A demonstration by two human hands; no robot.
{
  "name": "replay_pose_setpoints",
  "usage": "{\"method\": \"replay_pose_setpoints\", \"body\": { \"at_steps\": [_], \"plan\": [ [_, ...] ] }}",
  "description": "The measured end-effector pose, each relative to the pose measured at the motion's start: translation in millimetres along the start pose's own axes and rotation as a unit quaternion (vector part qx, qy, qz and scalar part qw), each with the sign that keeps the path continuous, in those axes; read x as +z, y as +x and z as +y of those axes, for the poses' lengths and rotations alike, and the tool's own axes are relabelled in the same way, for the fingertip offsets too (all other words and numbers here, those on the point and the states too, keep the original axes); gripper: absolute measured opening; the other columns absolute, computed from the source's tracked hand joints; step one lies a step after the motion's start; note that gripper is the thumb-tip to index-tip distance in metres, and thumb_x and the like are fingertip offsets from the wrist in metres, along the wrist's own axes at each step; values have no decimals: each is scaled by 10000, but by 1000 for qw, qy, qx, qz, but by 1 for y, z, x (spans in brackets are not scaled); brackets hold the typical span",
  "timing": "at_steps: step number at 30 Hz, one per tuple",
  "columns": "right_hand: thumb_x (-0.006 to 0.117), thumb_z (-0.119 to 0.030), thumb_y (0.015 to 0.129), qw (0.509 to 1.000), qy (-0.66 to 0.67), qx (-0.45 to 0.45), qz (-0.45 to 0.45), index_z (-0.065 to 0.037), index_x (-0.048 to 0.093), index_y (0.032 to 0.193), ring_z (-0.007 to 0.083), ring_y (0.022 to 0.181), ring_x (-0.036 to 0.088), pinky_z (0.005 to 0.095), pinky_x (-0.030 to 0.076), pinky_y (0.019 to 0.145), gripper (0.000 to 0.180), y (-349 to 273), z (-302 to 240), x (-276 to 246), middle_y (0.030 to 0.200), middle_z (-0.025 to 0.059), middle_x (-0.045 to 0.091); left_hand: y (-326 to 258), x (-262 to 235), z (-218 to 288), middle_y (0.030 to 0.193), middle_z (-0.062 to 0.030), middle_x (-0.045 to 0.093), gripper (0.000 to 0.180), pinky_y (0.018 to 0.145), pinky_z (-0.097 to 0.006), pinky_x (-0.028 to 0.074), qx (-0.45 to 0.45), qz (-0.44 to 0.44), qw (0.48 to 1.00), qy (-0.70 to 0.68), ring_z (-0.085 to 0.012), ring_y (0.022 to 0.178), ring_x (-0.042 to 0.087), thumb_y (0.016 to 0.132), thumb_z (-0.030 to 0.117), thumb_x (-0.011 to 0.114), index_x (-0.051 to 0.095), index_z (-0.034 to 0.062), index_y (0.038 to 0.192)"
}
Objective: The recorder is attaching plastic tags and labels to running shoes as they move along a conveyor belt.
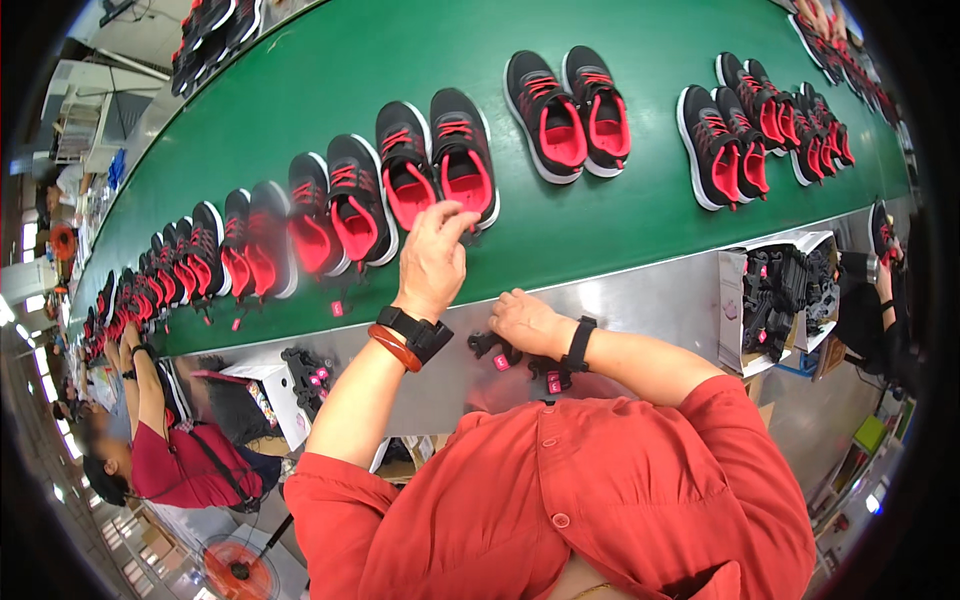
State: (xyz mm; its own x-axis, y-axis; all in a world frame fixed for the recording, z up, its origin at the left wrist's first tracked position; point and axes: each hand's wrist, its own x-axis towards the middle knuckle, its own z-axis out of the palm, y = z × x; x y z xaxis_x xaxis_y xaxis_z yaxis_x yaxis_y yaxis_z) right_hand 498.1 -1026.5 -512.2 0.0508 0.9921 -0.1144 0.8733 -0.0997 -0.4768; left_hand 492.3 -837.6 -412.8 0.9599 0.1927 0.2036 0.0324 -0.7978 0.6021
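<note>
My left hand [432,262], its fingers bent in a pinch, is at the heel end of a pair of black running shoes with red laces and red lining [463,150]. Whatever its fingertips hold, if anything, is too small to make out. My right hand [530,322] lies with curled fingers at the metal ledge in front of the green belt. Beside and below it are black plastic pieces that look like shoe hangers [490,346], with pink tags [501,363]. The right fingertips are partly hidden, so what they hold is unclear.
On the green belt [620,235] stand another pair of shoes [567,115], several pairs at right and a long row at left. Boxes of black hangers stand at right [731,310] and left [287,405]. A person in dark red [200,465] works at left.
</note>
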Motion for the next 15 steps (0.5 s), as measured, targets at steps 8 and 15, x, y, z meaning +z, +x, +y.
{"method": "replay_pose_setpoints", "body": {
  "at_steps": [8, 15],
  "plan": [
    [742, -168, 711, 951, 286, 6, 120, -67, 617, 775, 287, 825, 587, 382, 463, 764, 173, -31, 27, -32, 794, 83, 636, 49, 80, 28, 1180, -121, 568, 424, 870, -414, 504, 17, -73, 997, -7, -345, 1071, 578, 783, -38, 566, 566, 82, 1189],
    [536, -97, 945, 676, 597, 317, 294, -23, 529, 1134, 114, 643, 606, 270, 496, 584, 202, -74, 89, -82, 803, 56, 651, 101, 126, 4, 1177, -138, 589, 377, 841, -447, 506, 53, -119, 991, 19, -373, 1006, 606, 803, 16, 612, 534, 78, 1167]
  ]
}}
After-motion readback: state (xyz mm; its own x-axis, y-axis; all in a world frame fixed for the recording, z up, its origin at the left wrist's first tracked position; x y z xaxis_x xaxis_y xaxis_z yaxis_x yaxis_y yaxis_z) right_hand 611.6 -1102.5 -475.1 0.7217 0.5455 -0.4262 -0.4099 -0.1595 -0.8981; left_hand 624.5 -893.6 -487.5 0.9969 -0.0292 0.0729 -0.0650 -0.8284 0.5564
